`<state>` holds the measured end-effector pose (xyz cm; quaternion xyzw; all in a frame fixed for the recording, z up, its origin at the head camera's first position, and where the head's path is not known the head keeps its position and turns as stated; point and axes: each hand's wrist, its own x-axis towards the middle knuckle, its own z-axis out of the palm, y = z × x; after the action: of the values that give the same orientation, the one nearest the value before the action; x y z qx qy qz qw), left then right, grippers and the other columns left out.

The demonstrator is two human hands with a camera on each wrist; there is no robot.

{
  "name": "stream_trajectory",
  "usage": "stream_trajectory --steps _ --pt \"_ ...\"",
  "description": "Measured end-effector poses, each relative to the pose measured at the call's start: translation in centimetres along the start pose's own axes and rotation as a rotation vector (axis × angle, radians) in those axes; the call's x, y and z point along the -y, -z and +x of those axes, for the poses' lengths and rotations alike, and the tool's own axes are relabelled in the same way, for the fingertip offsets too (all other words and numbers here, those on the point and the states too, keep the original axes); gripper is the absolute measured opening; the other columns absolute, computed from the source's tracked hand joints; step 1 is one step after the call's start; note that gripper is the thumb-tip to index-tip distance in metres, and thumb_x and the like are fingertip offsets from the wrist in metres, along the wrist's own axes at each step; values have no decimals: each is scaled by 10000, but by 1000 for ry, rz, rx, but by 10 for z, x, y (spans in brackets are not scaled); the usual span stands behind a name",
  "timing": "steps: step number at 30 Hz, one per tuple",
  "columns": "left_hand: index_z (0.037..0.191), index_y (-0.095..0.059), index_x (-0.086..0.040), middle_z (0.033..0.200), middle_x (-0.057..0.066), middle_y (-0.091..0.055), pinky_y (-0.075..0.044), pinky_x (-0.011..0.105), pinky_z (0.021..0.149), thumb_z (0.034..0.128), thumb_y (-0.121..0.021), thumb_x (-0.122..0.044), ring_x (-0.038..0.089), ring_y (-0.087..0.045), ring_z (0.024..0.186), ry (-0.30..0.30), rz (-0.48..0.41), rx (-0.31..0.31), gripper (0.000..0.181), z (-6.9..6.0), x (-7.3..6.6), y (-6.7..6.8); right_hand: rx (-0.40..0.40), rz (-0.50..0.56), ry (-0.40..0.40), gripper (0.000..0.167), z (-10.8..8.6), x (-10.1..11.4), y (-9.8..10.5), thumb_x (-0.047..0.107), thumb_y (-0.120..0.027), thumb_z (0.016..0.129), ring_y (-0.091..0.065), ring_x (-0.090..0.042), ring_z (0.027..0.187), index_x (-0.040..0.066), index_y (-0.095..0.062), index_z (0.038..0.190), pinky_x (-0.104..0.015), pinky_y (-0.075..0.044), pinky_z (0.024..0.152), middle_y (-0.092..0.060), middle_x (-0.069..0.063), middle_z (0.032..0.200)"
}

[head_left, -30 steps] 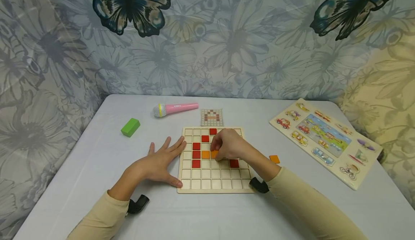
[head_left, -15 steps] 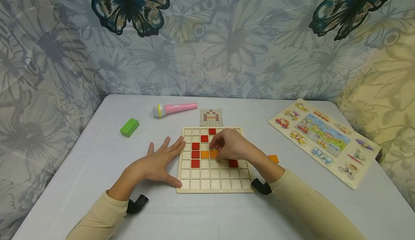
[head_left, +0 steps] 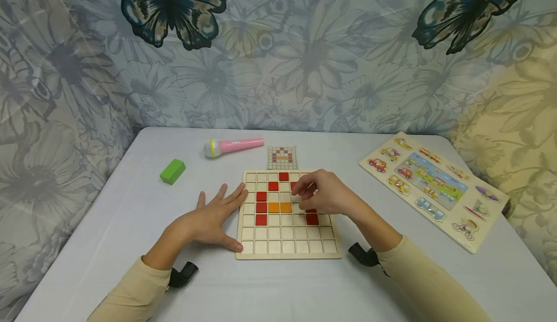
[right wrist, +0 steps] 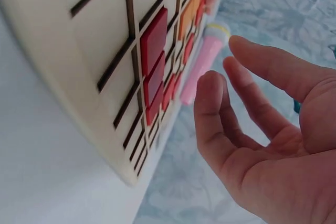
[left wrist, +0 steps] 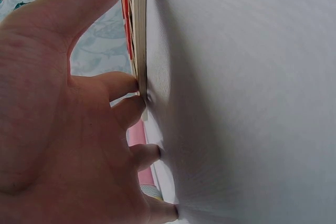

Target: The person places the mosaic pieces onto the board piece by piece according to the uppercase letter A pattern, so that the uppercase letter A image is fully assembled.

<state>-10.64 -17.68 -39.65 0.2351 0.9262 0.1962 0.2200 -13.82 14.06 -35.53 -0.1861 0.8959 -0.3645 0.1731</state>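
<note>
A wooden grid board (head_left: 287, 248) lies on the table, with red square tiles (head_left: 261, 220) in several cells. Two orange tiles (head_left: 279, 208) sit side by side in one row. My left hand (head_left: 206, 223) is spread beside the board, its thumb and fingertips at the left edge. Over the board's right part hovers my right hand (head_left: 325, 194), fingers bent and parted. In the right wrist view, a gap separates that hand's thumb and fingers (right wrist: 210, 108), with nothing between them. The hand hides some cells and part of the red tiles on that side.
Behind the board lies a small card (head_left: 282, 158) printed with a grid pattern. A pink toy microphone (head_left: 240, 144) and a green block (head_left: 172, 171) lie at the back left. On the right is a picture puzzle board (head_left: 402, 211) with vehicle pieces.
My right hand has lifted off the orange tiles and moved right, its fingers parting. The loose orange tile on the table is now out of sight by the right forearm. The left hand stays put.
</note>
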Motion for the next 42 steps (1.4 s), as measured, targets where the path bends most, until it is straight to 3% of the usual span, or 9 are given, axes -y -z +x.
stream_trajectory --steps 11,17,19,24,29,35,42 --pt "1689 -150 -177 1775 -27 4 93 848 1116 676 -923 -590 443 56 1614 -1 -8 10 1340 -1 0 1 -67 -9 13 219 -27 -19 19 53 -816 826 -659 -170 865 77 -781 1040 -350 -538 778 -746 -82 1004" --pt "1691 -136 -178 1775 -25 13 87 850 1114 687 -912 -601 446 53 1613 -9 -5 11 1337 -2 1 2 -96 -11 -2 250 -46 -29 33 58 -836 834 -650 -192 881 65 -773 1076 -307 -521 713 -737 -108 1019" --pt "1691 -136 -175 1775 -22 12 91 848 1115 688 -911 -601 448 55 1612 -11 -8 11 1337 -2 1 2 -95 -3 -35 253 -51 -32 38 68 -830 844 -637 -207 890 69 -769 1090 -307 -519 638 -725 -116 1018" --pt "1691 -133 -175 1774 -23 14 103 835 1125 691 -910 -599 445 63 1612 -8 -16 12 1335 -3 1 2 -80 4 -92 270 -63 -44 47 68 -813 857 -634 -229 948 70 -764 1123 -306 -544 620 -722 -130 1072" --pt "1691 -128 -180 1773 -25 16 96 837 1125 692 -904 -609 447 61 1611 -8 -15 16 1336 -2 1 1 -67 -3 -84 284 -70 -57 53 29 -798 840 -644 -234 973 47 -764 1121 -282 -556 699 -727 -136 1106" --pt "1692 -131 -183 1773 -31 10 90 835 1128 695 -901 -613 444 53 1613 -5 -10 16 1331 -1 0 1 -44 16 -103 327 -75 -73 58 -3 -782 789 -636 -225 919 36 -760 1113 -285 -549 683 -726 -123 1083" --pt "1693 -112 -193 1772 -41 23 90 828 1135 705 -890 -621 430 62 1616 -5 -2 20 1329 -1 2 2 -39 -34 -87 325 -76 -86 61 14 -833 776 -643 -206 904 29 -762 1092 -267 -530 688 -736 -97 1063"
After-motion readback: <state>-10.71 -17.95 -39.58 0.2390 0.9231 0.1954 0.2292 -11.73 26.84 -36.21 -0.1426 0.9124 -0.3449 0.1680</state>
